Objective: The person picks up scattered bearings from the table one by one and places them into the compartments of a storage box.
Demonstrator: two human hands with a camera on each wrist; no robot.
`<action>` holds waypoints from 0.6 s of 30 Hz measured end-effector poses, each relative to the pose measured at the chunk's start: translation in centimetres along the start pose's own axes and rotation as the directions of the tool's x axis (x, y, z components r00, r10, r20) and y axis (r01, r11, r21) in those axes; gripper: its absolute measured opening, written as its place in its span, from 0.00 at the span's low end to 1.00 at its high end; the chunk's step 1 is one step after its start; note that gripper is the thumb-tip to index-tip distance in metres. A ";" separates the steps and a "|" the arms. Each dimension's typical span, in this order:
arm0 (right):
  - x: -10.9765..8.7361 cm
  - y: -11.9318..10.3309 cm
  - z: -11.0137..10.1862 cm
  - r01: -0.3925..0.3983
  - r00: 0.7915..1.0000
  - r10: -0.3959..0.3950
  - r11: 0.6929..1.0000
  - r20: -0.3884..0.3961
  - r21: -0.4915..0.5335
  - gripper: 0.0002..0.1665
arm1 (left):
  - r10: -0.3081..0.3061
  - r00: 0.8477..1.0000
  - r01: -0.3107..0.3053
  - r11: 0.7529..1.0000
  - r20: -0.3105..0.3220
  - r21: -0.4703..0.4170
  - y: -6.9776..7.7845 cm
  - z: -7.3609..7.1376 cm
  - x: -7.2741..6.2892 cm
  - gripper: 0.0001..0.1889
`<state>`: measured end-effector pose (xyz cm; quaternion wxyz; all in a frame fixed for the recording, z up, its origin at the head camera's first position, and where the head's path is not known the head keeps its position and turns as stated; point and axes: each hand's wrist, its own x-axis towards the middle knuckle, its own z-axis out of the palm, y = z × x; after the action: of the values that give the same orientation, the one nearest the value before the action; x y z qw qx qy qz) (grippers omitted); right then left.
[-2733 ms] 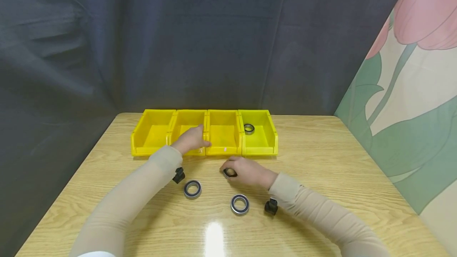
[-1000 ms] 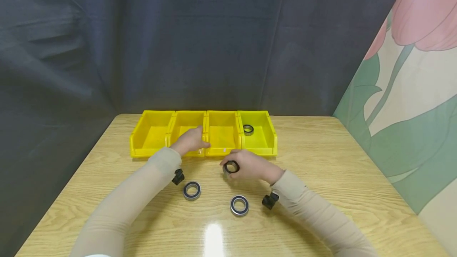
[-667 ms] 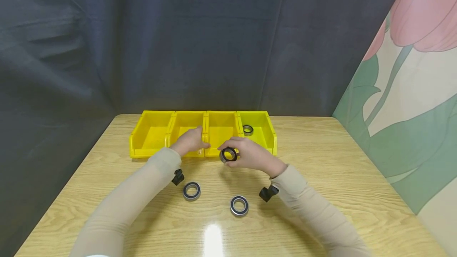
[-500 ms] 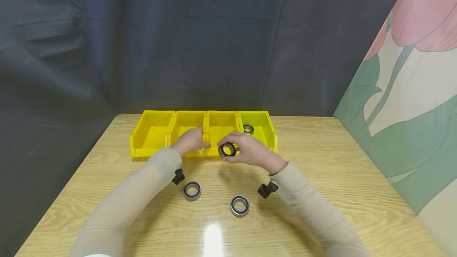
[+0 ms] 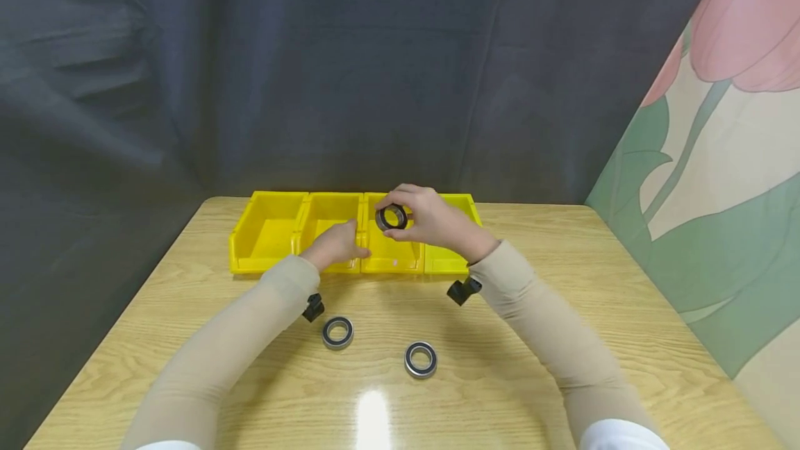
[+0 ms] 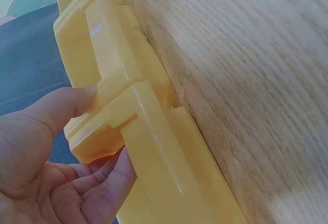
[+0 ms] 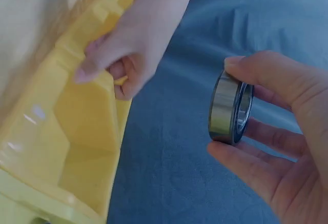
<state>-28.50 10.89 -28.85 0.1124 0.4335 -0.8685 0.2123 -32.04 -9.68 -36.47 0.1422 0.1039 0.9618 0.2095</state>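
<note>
Woodgrain table (image 5: 562, 262), metal ring (image 7: 222, 106) between right fingers (image 7: 248, 168)

I see passing room along the table's (image 5: 581, 269) right edge, beyond the right sleeve (image 5: 550, 339). Yellow bins (image 5: 265, 267) block the far edge's middle, with two bearings (image 5: 421, 373) before them.

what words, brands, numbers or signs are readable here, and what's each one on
None: no text can be read in any view.
Held bearing: any lettering is too small or blurred to read.
Left table bearing and right table bearing: likewise.
Pale mark on a yellow bin: no characters can be made out.
</note>
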 end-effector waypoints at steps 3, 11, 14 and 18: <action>1.6 0.4 -0.6 -0.026 0.999 0.027 1.000 0.031 -0.018 0.23 | 0.000 1.000 0.000 1.000 0.004 -0.003 -0.1 0.0 0.0 0.45; 5.5 3.3 1.1 -0.125 0.990 0.124 0.992 0.061 0.011 0.22 | 0.025 1.000 -0.025 0.999 0.007 0.021 -0.3 0.0 0.2 0.44; 6.2 4.9 2.5 -0.165 0.984 0.162 0.986 0.077 0.031 0.22 | 0.029 1.000 -0.029 0.999 0.006 0.029 -0.3 0.2 0.5 0.45; 6.4 6.7 3.9 -0.258 0.962 0.256 0.966 0.093 0.008 0.24 | 0.021 1.000 -0.022 0.999 0.011 0.027 -0.1 0.5 0.9 0.45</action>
<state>-37.75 8.13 -31.74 0.0396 0.3275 -0.9195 0.2136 -32.77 -9.32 -37.20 0.1435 0.1173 0.9627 0.1972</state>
